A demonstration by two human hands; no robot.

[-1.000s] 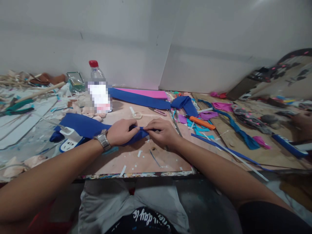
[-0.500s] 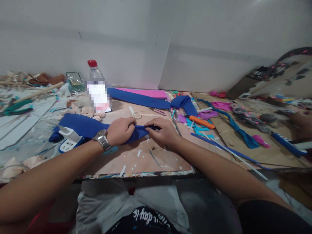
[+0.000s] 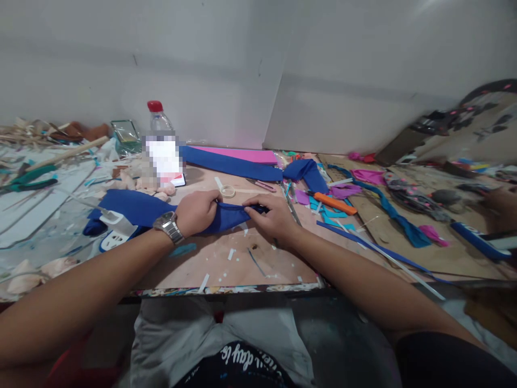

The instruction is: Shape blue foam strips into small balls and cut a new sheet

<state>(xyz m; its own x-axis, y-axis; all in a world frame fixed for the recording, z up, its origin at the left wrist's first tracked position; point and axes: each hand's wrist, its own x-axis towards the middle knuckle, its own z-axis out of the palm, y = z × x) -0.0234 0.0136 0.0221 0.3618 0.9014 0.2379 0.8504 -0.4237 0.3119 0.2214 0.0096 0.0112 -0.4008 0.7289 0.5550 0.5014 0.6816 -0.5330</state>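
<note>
A long strip of blue fabric (image 3: 133,207) lies across the worktable, its right end between my hands. My left hand (image 3: 197,212), below a wrist with a metal watch, is closed on the fabric. The fingers of my right hand (image 3: 270,215) pinch the narrow right end of it. Between the two hands the fabric is stretched and widens toward the left. Just behind them lie a roll of tape (image 3: 227,191) and pink-handled tweezers or scissors (image 3: 265,186), hard to tell which.
A power strip (image 3: 117,234) sits beside my left forearm. Behind are a phone (image 3: 165,161), a red-capped bottle (image 3: 157,116) and a folded blue strip (image 3: 234,164). An orange cutter (image 3: 335,203) and fabric scraps lie right. Another person's hand (image 3: 501,202) shows at the far right.
My left hand has shifted slightly left, and my right hand slightly right. More of the blue fabric now shows between them.
</note>
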